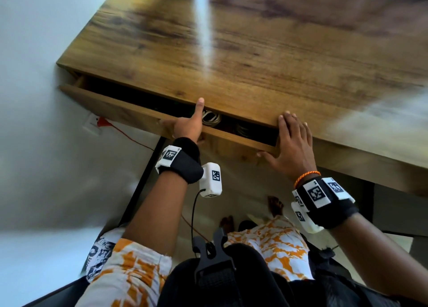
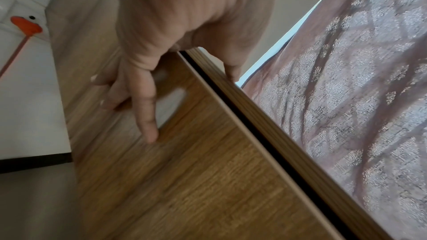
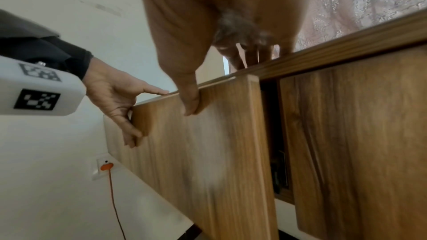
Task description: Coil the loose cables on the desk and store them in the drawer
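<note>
The wooden drawer point(image 1: 129, 112) is standing slightly open under the front edge of the wooden desk point(image 1: 266, 52), leaving a narrow dark gap. The left hand point(image 1: 187, 127) is resting against the drawer front, its fingers point(image 2: 145, 109) lying straight and loosely spread down the panel while the thumb is stretching up over the gap to touch the desk's edge. The left hand is gripping nothing; the fingers are simply pressing flat on the wood.

Just beyond the left thumb, inside the gap, a pale coiled cable point(image 1: 211, 118) is lying in the drawer. A second, darker coiled cable point(image 1: 243, 129) is lying further along the gap, between the two hands; its details are too dim to make out.

The right hand point(image 1: 293, 144) is lying with straight, slightly spread fingers on the desk top at its front edge, while its thumb point(image 3: 190, 101) is reaching down and touching the drawer front near that panel's right end. This hand is holding nothing either.

To the outside of the left fingers, an orange plug point(image 3: 106, 167) is sitting in a white wall socket point(image 1: 92, 123), with a thin orange cord point(image 3: 115, 205) trailing away from it toward the floor. A patterned curtain point(image 2: 346, 98) is hanging beyond the desk, past the fingertips of both hands. Much of the scene is blurred.
</note>
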Available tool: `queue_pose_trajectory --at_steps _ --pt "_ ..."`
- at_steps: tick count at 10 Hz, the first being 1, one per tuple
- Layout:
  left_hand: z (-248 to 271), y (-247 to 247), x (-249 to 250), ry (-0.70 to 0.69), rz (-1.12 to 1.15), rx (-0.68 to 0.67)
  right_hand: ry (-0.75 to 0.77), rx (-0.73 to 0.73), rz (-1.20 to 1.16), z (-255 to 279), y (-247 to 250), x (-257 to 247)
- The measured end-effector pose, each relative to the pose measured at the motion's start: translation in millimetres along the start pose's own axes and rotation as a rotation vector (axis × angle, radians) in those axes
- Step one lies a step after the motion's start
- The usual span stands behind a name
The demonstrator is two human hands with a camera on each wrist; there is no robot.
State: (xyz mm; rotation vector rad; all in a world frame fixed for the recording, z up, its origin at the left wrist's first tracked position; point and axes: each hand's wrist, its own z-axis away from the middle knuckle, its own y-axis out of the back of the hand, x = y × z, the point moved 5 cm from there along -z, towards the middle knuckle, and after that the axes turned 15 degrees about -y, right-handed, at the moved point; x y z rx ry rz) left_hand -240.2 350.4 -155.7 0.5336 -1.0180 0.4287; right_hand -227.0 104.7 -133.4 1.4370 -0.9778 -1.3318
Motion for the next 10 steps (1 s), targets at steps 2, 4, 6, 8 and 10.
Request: queue_pose_trajectory --at_steps 2,4,6,8,10 --pt "-22.7 -15.1 6.9 -0.021 0.12 0.022 -0.035 0.29 -0.067 -11.7 -7.0 4.1" --pt "-30.7 -23.3 2.1 -0.092 0.263 -0.023 -0.054 0.475 -0.112 -20.8 -13.5 5.3" --pt "-42.0 -24.4 -8.2 -0.126 0.366 -0.026 -0.008 0.602 -0.037 -21.2 -16.7 5.8" --pt "-39.8 -23.7 -5.7 -0.147 0.379 -0.026 0.002 0.572 -0.097 -21.2 -9.4 7.7" --pt "-23.6 -19.6 -0.9 -0.262 0.03 0.037 0.147 0.084 -0.351 -27.8 22.5 20.4"
